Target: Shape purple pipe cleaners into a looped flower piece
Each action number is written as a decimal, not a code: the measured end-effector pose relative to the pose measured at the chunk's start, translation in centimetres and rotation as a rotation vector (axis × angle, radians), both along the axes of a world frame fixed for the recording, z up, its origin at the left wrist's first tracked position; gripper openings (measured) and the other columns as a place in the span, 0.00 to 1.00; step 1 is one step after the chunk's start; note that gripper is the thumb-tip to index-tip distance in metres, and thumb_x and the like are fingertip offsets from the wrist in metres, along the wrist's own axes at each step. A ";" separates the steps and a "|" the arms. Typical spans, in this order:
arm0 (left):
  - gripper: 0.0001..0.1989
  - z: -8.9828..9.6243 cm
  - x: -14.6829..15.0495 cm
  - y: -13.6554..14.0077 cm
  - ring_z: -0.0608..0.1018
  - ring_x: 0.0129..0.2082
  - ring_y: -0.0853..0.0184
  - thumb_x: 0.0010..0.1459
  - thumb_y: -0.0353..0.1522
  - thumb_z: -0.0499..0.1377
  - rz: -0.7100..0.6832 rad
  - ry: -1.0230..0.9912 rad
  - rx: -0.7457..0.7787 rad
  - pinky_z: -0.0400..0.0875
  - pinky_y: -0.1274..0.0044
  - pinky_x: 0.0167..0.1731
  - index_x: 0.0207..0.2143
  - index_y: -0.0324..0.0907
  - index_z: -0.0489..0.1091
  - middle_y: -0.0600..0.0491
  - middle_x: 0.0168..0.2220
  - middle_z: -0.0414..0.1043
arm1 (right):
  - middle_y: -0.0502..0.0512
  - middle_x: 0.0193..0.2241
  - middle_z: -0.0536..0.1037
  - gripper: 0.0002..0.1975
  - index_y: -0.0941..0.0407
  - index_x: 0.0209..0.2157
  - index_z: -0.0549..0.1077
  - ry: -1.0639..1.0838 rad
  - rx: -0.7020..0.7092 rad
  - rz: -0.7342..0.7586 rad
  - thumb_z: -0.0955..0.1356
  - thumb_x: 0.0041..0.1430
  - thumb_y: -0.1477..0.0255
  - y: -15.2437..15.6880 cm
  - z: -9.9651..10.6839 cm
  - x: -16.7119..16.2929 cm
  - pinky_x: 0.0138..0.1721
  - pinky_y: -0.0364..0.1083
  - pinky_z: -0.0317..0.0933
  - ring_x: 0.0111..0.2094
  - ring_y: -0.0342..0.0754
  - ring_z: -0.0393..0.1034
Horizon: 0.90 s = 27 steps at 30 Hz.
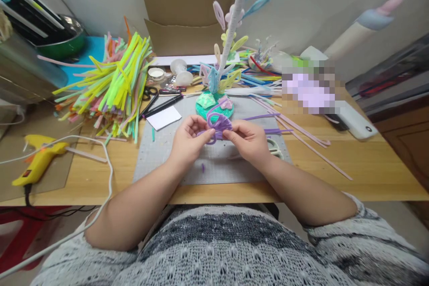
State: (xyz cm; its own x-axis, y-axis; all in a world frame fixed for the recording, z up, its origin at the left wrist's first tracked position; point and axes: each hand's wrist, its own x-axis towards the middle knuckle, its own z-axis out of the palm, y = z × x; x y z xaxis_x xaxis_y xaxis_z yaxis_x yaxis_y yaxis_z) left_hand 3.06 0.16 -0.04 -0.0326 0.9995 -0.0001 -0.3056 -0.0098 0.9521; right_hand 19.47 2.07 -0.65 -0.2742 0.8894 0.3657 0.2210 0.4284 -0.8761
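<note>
Between my hands is a purple pipe cleaner piece (221,121), bent into loops with a fan-like middle. My left hand (194,136) pinches its left side with thumb and fingers. On its right side my right hand (246,137) pinches too, and purple pipe cleaner ends (278,131) stick out beyond that hand. Just behind stands a round green base (204,109) carrying a tall white wrapped stem (233,22) with pastel loops and flowers. Partly covered by my right hand are the pale handles of scissors (275,147). A purple scrap (203,168) lies on the grey cutting mat (161,161).
Left on the wooden table are a big bundle of pipe cleaners (117,85), a yellow glue gun (40,158) with a cable, black scissors (149,93) and pens (164,106). Pink pipe cleaners (311,152) and a white device (357,120) lie right.
</note>
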 end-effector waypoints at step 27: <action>0.10 0.2 -0.9 0.0 0.74 0.24 0.71 0.45 0.35 0.66 -0.186 0.108 0.011 0.67 0.78 0.27 0.28 0.38 0.73 0.53 0.23 0.74 | 0.53 0.30 0.74 0.09 0.58 0.34 0.73 0.076 -0.211 0.445 0.67 0.55 0.67 0.6 0.4 0.5 0.37 0.45 0.64 0.33 0.45 0.69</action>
State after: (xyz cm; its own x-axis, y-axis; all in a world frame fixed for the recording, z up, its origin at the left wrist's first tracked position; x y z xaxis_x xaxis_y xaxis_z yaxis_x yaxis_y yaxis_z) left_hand 2.17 0.20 0.12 0.1535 0.9881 0.0043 -0.1992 0.0266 0.9796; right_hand 19.97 2.66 -0.29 -0.6239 0.7487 0.2240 -0.0107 0.2783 -0.9604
